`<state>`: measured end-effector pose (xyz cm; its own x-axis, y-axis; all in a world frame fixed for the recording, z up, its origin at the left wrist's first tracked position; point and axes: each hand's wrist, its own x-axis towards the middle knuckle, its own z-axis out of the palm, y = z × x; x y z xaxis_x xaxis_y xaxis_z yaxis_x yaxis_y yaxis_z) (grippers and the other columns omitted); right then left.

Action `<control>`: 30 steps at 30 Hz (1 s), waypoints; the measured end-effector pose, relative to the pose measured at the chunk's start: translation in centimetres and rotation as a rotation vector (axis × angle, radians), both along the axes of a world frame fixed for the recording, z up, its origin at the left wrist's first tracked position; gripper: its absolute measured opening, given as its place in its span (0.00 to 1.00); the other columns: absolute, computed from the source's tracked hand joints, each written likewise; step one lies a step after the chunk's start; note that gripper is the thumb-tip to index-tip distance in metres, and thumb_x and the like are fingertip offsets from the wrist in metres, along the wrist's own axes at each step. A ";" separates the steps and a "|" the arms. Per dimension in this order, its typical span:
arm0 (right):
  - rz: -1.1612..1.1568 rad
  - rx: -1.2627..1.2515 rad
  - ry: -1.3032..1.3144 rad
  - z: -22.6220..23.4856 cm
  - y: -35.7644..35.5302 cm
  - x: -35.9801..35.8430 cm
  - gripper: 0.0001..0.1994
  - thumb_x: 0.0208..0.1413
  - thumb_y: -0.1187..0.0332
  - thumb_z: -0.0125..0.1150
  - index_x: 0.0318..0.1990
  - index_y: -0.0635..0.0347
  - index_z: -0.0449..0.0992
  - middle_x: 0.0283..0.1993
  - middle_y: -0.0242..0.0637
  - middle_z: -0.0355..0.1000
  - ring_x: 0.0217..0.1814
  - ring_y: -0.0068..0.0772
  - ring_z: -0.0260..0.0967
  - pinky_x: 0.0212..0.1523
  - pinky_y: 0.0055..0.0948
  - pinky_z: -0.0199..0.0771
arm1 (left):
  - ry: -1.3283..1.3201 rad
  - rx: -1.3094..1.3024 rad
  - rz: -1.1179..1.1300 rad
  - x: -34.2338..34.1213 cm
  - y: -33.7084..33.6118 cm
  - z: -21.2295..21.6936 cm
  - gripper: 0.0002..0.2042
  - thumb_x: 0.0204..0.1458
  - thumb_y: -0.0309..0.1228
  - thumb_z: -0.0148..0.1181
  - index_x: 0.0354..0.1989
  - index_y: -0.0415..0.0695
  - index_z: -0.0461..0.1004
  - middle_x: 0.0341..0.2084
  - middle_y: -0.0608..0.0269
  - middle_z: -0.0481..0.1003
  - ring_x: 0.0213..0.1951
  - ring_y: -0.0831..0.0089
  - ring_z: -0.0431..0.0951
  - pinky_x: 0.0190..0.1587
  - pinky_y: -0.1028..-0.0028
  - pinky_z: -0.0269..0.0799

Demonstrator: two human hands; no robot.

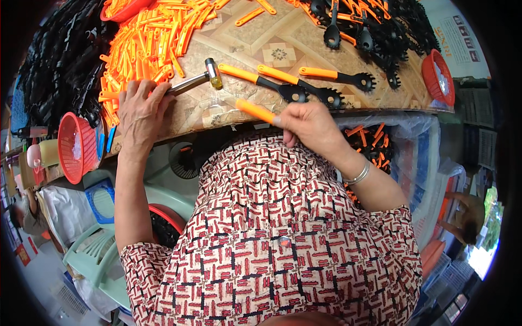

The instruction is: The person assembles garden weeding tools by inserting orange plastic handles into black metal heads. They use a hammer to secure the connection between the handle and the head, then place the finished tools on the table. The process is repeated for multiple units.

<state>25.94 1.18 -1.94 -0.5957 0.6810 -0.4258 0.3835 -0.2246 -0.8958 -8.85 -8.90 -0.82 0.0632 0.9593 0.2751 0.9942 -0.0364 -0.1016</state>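
Observation:
My right hand [311,126] pinches an orange plastic handle [254,111] by one end, just over the table's front edge; its other end points up and left. My left hand [142,111] lies at the front left of the table, fingers curled over the grip of a small hammer [190,82]. The hammer has a metal shaft, and its head shows a black face and an amber one. Beyond both hands, three pasta servers lie on the table: a left one [239,73], a middle one [280,74] and a right one [319,73], all with orange handles and black toothed heads.
A heap of orange handles [157,41] spreads behind my left hand, beside black utensil parts [62,65]. More black heads [402,32] pile up at the back right. Red baskets stand at the left [76,146] and right [438,79]. A lined crate [416,157] sits below the table's right.

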 end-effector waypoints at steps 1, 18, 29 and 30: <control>-0.034 0.049 -0.033 0.1 1.3 0.3 0.14 0.65 0.65 0.64 0.30 0.66 0.82 0.20 0.33 0.76 0.19 0.20 0.74 0.21 0.21 0.75 | -0.012 -0.022 0.003 0.0 0.8 0.1 0.14 0.56 0.36 0.67 0.49 0.48 0.80 0.42 0.63 0.76 0.48 0.60 0.73 0.48 0.60 0.67; -0.133 -0.370 0.032 1.6 2.3 3.3 0.14 0.69 0.65 0.60 0.37 0.69 0.81 0.24 0.39 0.79 0.23 0.25 0.76 0.27 0.22 0.75 | -0.666 -0.012 -0.140 9.0 -1.4 2.5 0.16 0.58 0.22 0.66 0.55 0.37 0.77 0.31 0.55 0.77 0.28 0.64 0.77 0.33 0.69 0.73; -0.155 -0.111 0.017 0.4 1.3 2.0 0.12 0.65 0.67 0.62 0.33 0.68 0.84 0.25 0.37 0.81 0.22 0.21 0.77 0.25 0.22 0.76 | -0.700 0.197 -0.167 12.6 -1.0 3.2 0.22 0.54 0.19 0.69 0.59 0.39 0.77 0.33 0.55 0.79 0.31 0.70 0.78 0.36 0.73 0.75; -0.159 -0.123 0.030 0.3 1.3 2.1 0.12 0.65 0.67 0.62 0.33 0.68 0.84 0.25 0.37 0.81 0.22 0.21 0.77 0.24 0.22 0.75 | -0.719 0.342 -0.219 13.0 -1.0 3.9 0.24 0.50 0.17 0.70 0.59 0.40 0.77 0.32 0.52 0.79 0.29 0.68 0.77 0.32 0.69 0.74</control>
<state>28.01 2.46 -1.66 -0.4989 0.7113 -0.4951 0.3080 -0.3885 -0.8685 4.16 -9.88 3.04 -0.0644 0.8018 0.5942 0.7945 -0.3191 0.5167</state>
